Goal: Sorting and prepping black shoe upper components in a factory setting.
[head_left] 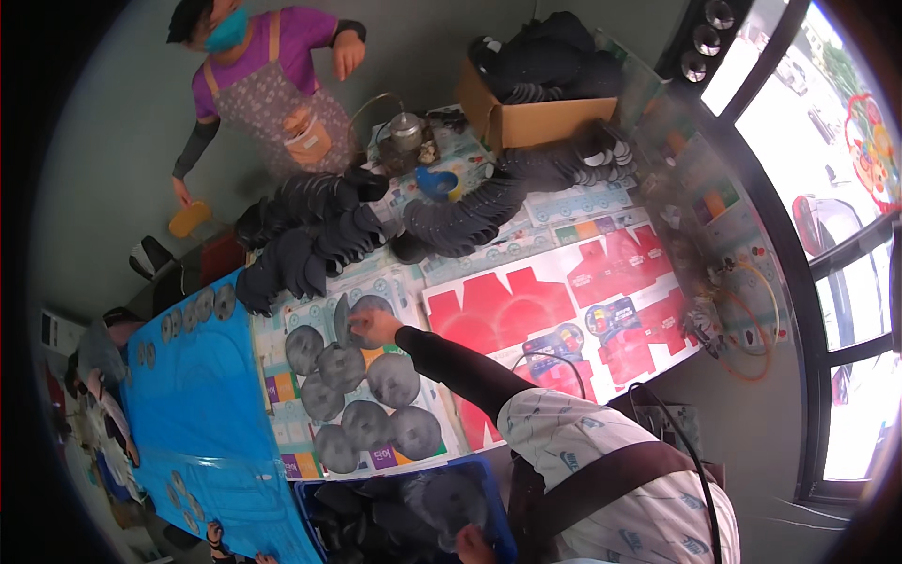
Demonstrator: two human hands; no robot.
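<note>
My right hand [378,326], at the end of a black sleeve, reaches over the printed sheet on the table. Its fingers are closed on a thin dark grey disc [341,318], seen nearly edge-on. Another disc [372,306] lies just behind that hand. Several similar grey discs [394,379] lie flat in a loose cluster below it, some overlapping. At the lower edge, my left hand [474,545] is partly cut off and appears to grip a larger-looking grey disc [451,500] above a blue crate [495,498]. Dark pieces fill the crate.
Fanned rows of dark discs [465,218] cover the far side. A cardboard box [554,122] holds more. Red printed sheets [507,305] lie right; a blue sheet [202,376] covers the left table. A masked co-worker [282,113] stands behind. Another person's hand [215,534] shows lower left.
</note>
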